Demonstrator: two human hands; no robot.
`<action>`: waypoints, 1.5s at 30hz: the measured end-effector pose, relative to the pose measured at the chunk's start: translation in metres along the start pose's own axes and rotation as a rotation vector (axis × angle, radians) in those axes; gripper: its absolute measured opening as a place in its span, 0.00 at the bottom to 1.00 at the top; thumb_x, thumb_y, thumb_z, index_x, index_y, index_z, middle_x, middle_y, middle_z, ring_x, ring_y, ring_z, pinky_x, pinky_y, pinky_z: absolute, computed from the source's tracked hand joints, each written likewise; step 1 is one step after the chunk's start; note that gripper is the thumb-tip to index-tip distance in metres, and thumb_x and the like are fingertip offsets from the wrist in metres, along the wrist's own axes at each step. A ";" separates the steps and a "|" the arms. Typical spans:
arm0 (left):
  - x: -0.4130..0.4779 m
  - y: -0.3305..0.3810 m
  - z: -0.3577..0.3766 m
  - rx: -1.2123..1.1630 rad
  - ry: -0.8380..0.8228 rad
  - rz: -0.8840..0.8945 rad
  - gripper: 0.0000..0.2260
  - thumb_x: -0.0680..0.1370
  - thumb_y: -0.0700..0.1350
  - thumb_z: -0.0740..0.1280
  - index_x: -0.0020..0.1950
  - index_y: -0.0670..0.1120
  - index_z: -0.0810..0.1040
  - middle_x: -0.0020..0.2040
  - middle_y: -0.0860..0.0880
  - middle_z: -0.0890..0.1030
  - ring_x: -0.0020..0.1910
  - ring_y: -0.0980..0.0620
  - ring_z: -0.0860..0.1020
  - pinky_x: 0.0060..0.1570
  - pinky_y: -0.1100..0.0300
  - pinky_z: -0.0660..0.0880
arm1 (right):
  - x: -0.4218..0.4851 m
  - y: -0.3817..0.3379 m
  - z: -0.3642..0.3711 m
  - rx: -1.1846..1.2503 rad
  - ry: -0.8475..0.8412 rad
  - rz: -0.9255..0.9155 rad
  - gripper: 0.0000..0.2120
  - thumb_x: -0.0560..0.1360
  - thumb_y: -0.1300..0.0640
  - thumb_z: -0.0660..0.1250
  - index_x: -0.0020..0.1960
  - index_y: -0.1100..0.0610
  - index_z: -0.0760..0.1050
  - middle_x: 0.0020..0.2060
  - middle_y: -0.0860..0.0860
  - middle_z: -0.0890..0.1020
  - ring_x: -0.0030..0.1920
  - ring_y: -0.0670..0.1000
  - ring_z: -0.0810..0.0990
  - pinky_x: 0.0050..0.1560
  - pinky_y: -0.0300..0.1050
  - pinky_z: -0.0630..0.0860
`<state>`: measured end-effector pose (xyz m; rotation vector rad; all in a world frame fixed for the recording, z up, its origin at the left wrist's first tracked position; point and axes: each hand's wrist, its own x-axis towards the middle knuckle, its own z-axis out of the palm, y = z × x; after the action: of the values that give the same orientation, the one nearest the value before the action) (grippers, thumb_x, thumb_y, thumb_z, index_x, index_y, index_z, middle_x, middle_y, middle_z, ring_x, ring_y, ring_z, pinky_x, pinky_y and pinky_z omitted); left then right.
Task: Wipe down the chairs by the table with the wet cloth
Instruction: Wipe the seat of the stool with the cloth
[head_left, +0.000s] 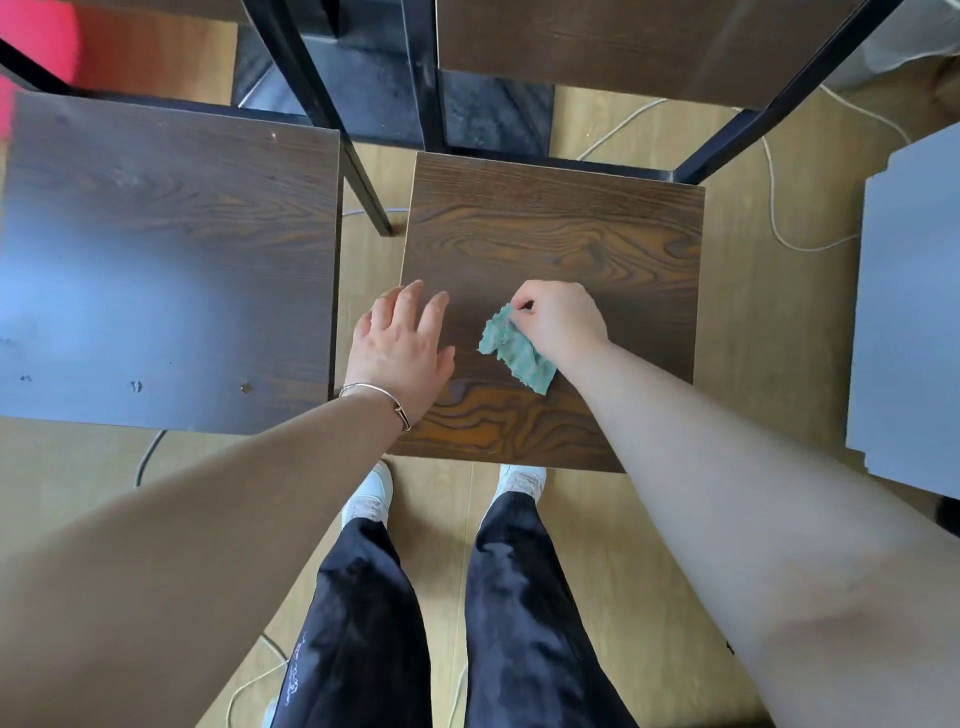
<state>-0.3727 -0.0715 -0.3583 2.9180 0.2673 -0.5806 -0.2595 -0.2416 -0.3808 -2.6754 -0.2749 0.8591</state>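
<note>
- Head view: your right hand (563, 319) pinches the green cloth (517, 349) on the chair seat (561, 234)
- Left hand (402, 348) spread flat at its left edge
- Next, I judge: flatten cloth, sweep toward far corners

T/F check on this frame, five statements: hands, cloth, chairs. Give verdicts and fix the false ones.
1. The right hand pinches the green cloth. True.
2. The left hand also grips the cloth. False: it lies open and flat at the left edge of the middle chair seat, apart from the cloth.
3. The cloth is over the left chair seat. False: it is over the middle seat.
4. A bracelet sits on the left wrist. True.
5. The floor is grey tile. False: the floor is light wood, with pale cables lying on it.
</note>
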 end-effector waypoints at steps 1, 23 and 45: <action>0.000 -0.001 0.001 0.002 -0.003 -0.006 0.27 0.78 0.55 0.61 0.75 0.50 0.60 0.75 0.45 0.62 0.72 0.42 0.61 0.66 0.45 0.65 | 0.000 -0.001 -0.001 0.015 0.006 0.004 0.06 0.77 0.51 0.64 0.49 0.44 0.80 0.46 0.47 0.82 0.47 0.53 0.80 0.45 0.50 0.80; 0.019 0.067 -0.003 0.043 -0.035 0.108 0.25 0.80 0.55 0.59 0.76 0.50 0.59 0.75 0.45 0.59 0.73 0.41 0.59 0.68 0.46 0.64 | -0.077 0.122 -0.026 0.686 -0.058 0.329 0.03 0.73 0.61 0.73 0.45 0.57 0.80 0.42 0.55 0.83 0.42 0.52 0.85 0.42 0.48 0.84; 0.026 0.118 0.016 -0.757 -0.367 -0.130 0.18 0.77 0.55 0.67 0.66 0.53 0.74 0.54 0.55 0.79 0.51 0.56 0.77 0.49 0.63 0.73 | -0.075 0.098 -0.013 1.071 -0.129 0.318 0.16 0.75 0.65 0.70 0.61 0.55 0.74 0.51 0.51 0.83 0.48 0.52 0.85 0.45 0.44 0.82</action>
<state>-0.3306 -0.1858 -0.3693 2.0412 0.4986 -0.8028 -0.3031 -0.3568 -0.3659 -1.6691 0.4778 0.9058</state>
